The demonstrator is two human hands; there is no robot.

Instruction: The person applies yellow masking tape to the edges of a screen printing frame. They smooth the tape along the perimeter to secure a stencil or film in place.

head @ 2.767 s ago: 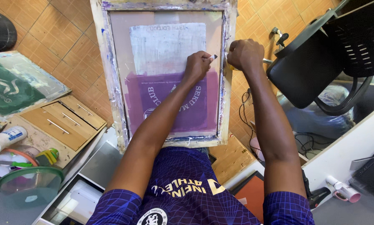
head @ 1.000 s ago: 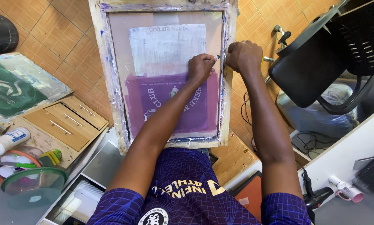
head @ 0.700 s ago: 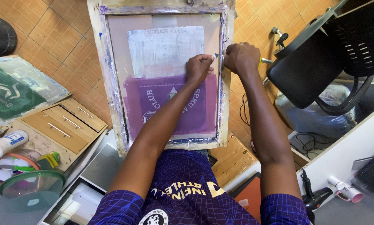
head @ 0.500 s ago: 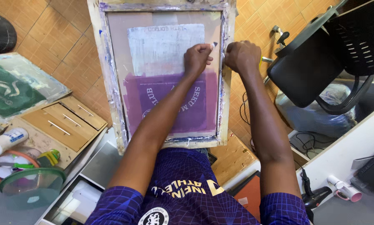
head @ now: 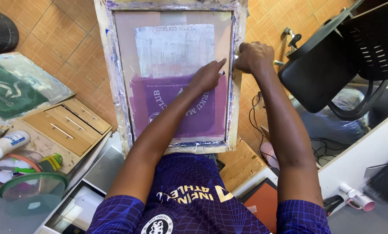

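screen frame (head: 116,86) — right hand (head: 253,56) fisted on its right edge, left hand (head: 207,74) fingers pressed on mesh.

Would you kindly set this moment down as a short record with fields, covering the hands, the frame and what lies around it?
Left hand: left hand on the mesh of the screen-printing frame, fingers stretched toward the right rail
Right hand: right hand closed on the frame's right rail
Mesh: purple patch below a whitish patch
Left of frame: wooden drawer unit, second screen with green design
Right of frame: black chair
Floor: tan tiles
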